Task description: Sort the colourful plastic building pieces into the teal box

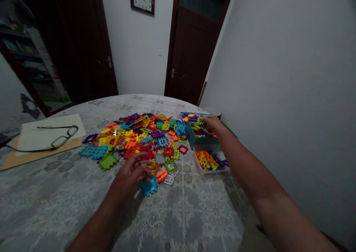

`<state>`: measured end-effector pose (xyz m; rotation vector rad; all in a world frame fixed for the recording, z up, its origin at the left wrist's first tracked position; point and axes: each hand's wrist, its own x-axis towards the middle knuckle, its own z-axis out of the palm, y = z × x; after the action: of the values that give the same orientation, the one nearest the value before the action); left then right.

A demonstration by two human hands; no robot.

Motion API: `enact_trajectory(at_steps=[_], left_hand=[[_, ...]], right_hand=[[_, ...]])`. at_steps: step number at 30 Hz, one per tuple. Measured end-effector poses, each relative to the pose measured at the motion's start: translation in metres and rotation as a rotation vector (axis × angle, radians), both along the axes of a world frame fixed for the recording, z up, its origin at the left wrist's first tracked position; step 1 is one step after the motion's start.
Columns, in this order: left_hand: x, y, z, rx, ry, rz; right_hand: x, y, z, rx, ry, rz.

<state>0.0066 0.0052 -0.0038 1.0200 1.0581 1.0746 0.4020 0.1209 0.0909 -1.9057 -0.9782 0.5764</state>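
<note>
My left hand (pixel 135 169) hovers at the near edge of a pile of colourful plastic interlocking pieces (pixel 133 133), its fingers loosely bent and apart with nothing visible in them. A flat blue piece (pixel 149 187) lies just below its fingertips, beside an orange piece (pixel 162 176). Over on the right, my right hand (pixel 213 123) reaches to a teal box (pixel 191 137) that contains more pieces. Its fingers close on a yellow-green interlocking piece (pixel 200 121) at the box's opening; the fingertips are partly hidden.
In front of the teal box stands a clear plastic tub (pixel 198 166) with orange, green and purple pieces. Eyeglasses (pixel 59 141) rest on paper (pixel 30 135) at the left. A patterned cloth (pixel 178 222) covers the table. A wall (pixel 292 77) rises close on the right.
</note>
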Motion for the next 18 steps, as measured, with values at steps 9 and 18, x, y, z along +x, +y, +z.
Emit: enact_trajectory(at_steps=[9, 18], left_hand=[[-0.002, 0.004, -0.011, 0.001, 0.01, -0.011], [-0.001, 0.001, 0.003, 0.018, 0.04, 0.0]], right_hand=[[0.0, 0.051, -0.032, -0.193, -0.018, 0.016], [-0.002, 0.044, -0.028, -0.229, -0.128, 0.038]])
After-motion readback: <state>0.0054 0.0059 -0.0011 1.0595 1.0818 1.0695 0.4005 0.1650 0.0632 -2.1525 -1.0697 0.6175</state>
